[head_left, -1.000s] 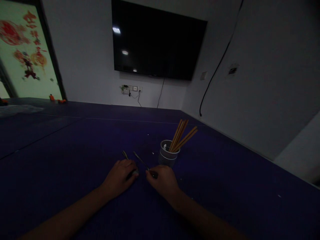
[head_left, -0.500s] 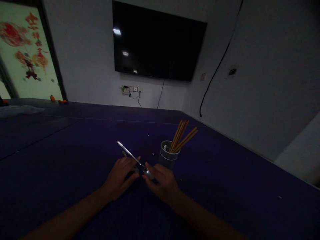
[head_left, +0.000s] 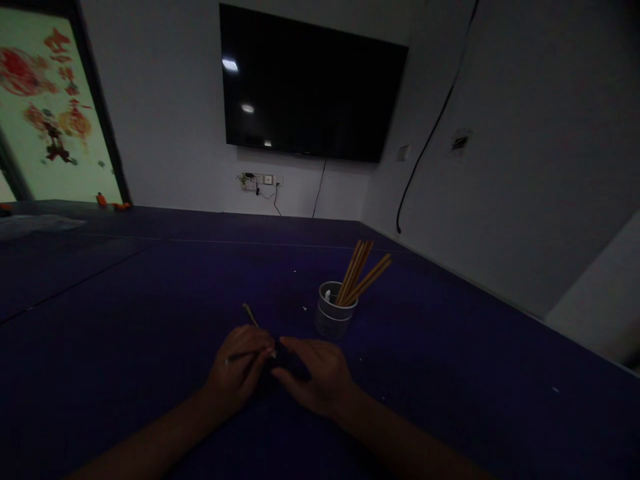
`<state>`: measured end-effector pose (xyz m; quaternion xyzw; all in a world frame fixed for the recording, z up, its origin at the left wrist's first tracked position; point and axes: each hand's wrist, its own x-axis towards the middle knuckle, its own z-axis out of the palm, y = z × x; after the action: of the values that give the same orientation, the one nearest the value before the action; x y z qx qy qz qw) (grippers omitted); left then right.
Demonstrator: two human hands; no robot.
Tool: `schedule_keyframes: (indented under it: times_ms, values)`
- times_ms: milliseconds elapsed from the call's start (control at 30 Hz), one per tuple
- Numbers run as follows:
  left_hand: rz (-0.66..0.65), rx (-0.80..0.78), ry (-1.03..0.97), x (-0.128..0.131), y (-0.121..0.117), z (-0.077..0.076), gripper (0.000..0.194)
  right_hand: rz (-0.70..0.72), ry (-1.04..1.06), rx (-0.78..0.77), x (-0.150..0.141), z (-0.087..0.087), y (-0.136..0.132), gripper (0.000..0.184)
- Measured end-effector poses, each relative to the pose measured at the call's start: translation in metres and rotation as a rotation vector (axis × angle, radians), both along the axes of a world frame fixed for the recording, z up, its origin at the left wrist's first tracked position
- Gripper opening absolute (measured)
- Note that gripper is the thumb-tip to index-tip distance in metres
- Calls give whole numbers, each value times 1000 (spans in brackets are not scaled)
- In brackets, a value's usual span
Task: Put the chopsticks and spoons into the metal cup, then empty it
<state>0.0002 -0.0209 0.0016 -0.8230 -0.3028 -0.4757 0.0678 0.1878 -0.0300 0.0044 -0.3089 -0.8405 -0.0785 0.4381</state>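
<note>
My left hand point(head_left: 237, 370) is closed on a spoon, whose thin handle point(head_left: 241, 357) sticks out leftward across the fingers; the bowl end near the fingertips is mostly hidden. Just beyond that hand, the handle of another utensil point(head_left: 249, 312) lies on the purple table point(head_left: 200, 280), its other end covered by the hand. To the right, my right hand point(head_left: 320, 377) is open and holds nothing, thumb and fingers apart, close to the left fingertips. A grey perforated cup point(head_left: 333, 321) stands upright beyond it, with several wooden chopsticks point(head_left: 356, 273) and a white-tipped item point(head_left: 327, 295) inside.
Small white scraps point(head_left: 305, 309) dot the table. Clear plastic sheeting point(head_left: 40, 225) and orange objects point(head_left: 120, 207) lie at the far left. A television point(head_left: 310, 87) hangs on the far wall, and a black cable point(head_left: 430, 140) dangles along the right wall.
The spoon has passed from my right hand to my left, and its handle has swung down to the left. My right hand has opened. The cup stays put.
</note>
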Motion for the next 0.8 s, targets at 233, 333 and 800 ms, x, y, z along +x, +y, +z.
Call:
schedule_keyframes:
  times_ms: [233, 333, 800]
  values:
    - [-10, 281, 309, -4, 10, -9, 25, 91, -72, 223, 4, 9, -9, 29]
    - [31, 238, 293, -2, 8, -8, 30, 152, -62, 294, 7, 13, -14, 23]
    - [340, -317, 343, 2, 18, -5, 47, -640, 457, 141, 55, 48, 26, 40]
